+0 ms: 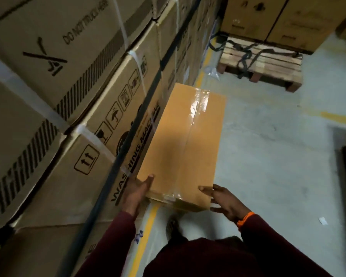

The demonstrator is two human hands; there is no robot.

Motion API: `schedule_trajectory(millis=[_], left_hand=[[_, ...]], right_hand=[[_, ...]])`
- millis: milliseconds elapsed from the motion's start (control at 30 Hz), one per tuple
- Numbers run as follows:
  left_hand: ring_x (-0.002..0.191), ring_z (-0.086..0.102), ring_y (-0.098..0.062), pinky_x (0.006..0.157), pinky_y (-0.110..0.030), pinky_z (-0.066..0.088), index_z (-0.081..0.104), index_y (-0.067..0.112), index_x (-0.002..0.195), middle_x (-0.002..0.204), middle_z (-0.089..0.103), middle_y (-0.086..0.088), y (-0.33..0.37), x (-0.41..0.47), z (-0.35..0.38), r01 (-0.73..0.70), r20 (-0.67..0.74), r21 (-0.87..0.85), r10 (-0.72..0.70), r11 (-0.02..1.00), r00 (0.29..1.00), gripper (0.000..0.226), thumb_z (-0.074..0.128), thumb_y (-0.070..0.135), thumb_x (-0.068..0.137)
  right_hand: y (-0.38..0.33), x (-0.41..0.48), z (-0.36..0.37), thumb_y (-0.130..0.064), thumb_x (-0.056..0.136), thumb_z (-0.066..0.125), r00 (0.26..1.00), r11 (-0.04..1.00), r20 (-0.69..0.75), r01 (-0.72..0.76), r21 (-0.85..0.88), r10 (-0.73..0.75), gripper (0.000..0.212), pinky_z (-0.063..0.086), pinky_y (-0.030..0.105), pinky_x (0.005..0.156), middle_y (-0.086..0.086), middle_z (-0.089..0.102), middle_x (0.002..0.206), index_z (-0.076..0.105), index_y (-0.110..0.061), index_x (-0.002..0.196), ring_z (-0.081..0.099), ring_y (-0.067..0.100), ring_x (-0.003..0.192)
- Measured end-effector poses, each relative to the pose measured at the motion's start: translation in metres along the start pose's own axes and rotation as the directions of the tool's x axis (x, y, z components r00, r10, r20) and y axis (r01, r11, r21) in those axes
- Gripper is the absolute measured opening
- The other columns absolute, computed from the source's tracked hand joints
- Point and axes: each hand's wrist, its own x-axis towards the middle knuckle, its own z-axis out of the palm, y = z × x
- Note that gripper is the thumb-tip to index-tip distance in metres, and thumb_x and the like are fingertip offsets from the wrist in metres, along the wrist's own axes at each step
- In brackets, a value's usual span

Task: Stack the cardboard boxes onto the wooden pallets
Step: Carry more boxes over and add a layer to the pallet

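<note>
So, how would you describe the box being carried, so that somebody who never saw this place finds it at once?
Start at the wall of printed boxes on the left. Just right of it, above the grey floor, the left hand and right hand hold one plain box at its near end. Unlike its neighbours, it is smooth orange-brown with no print, only clear tape along its top.

One wide-angle view only, taken from the person's head and aimed forward and steeply down. The left hand point(137, 193), right hand point(226, 202) and cardboard box point(180, 140) sit close below the lens. Stacked cartons point(58, 86) crowd the left side (the whole frame tilts); a wooden pallet point(268, 62) lies farther off, upper right.
</note>
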Motion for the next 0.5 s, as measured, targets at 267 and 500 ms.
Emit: schedule_trajectory(millis=[267,500], left_hand=[[0.108,0.053,-0.012,0.084,-0.020,0.046,0.055,0.020,0.123,0.120,0.054,0.004,0.103,-0.061,0.032,-0.397,-0.047,-0.160,0.395,0.904,0.917,0.041,0.071,0.041,0.092],[0.112,0.059,-0.005,0.096,-0.035,0.051,0.052,0.029,0.129,0.125,0.061,0.008,0.143,-0.105,0.067,-0.483,-0.032,-0.223,0.489,0.847,0.872,0.041,0.071,0.032,0.092]], right_hand=[[-0.039,-0.059,-0.052,-0.044,0.095,0.066,0.979,0.905,-0.134,0.191,0.380,-0.151,0.035,0.052,0.062,0.098,-0.006,0.072,0.124,0.065,-0.036,0.129,0.063,0.022,0.119],[-0.011,-0.100,-0.079,-0.037,0.093,0.070,0.980,0.766,-0.158,0.192,0.613,-0.120,0.042,0.054,0.065,0.092,0.004,0.064,0.133,0.066,-0.023,0.132,0.064,0.029,0.119]])
